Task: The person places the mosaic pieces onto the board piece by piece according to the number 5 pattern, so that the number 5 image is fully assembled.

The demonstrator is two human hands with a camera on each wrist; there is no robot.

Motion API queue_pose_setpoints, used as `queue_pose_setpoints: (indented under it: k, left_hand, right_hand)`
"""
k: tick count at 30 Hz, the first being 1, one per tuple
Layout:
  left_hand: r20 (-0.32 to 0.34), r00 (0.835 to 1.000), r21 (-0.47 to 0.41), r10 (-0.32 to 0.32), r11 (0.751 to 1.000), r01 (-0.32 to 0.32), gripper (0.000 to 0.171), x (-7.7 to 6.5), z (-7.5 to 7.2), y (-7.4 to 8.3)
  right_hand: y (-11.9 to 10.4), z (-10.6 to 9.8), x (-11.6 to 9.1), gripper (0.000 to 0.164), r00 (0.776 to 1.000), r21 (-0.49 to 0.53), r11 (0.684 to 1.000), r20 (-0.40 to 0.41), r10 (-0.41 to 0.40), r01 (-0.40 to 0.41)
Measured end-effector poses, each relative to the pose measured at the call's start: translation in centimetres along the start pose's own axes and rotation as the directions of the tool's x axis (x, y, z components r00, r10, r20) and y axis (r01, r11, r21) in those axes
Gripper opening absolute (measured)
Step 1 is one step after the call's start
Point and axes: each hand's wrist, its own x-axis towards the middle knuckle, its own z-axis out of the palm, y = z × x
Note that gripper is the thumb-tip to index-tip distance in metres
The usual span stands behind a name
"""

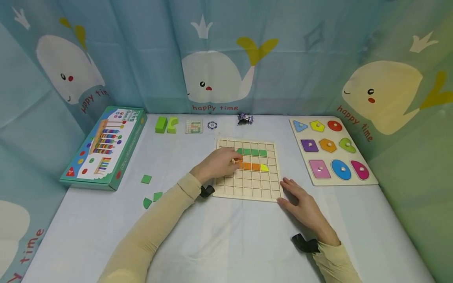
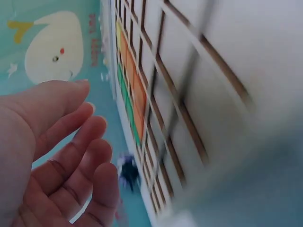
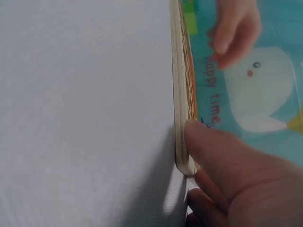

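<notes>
The light is soft and even, with no glare on the table [image 1: 226, 243]. Faint shadows sit under the right hand [image 1: 304, 208] and the grid board [image 1: 247, 169]. The head view bends at its edges. The left wrist view is motion-blurred; the right wrist view is soft up close.

**Around the table's edges**

A green cardboard abacus box [image 1: 102, 147] lies along the left edge. At the far edge sit two green wooden blocks [image 1: 166, 124], a small grid card [image 1: 193, 126], a round blue token [image 1: 212, 125] and a dark crumpled wrapper [image 1: 245, 118]. A wooden shape-peg board [image 1: 330, 150] fills the right side. Three flat green pieces [image 1: 150, 191] lie near the left.
</notes>
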Motion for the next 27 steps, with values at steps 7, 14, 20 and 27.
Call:
queue_pose_setpoints:
  k: [7,14,20,27]
  left_hand:
    - [-0.027,0.992,-0.013,-0.121,0.993,0.121,0.031,-3.8,-2.0,-3.0]
    - [-0.006,0.981,-0.055,-0.193,0.980,0.193,0.031,-7.1,-3.4,-5.5]
    - [0.043,0.980,-0.068,-0.196,0.978,0.199,0.034,-9.1,-3.8,-7.3]
    - [0.077,0.977,-0.114,-0.198,0.972,0.206,0.039,-10.3,-3.9,-8.0]
  right_hand:
    - [0.0,0.0,0.1,0.069,1.000,-0.013,1.000,-0.001,0.015,-0.015]
    - [0.0,0.0,0.0,0.069,1.000,0.001,1.000,-0.008,0.014,-0.014]
    - [0.0,0.1,0.0,0.069,1.000,0.004,1.000,-0.009,0.016,-0.016]
    - [0.1,0.0,0.1,0.069,1.000,0.006,1.000,-0.004,0.025,-0.025]
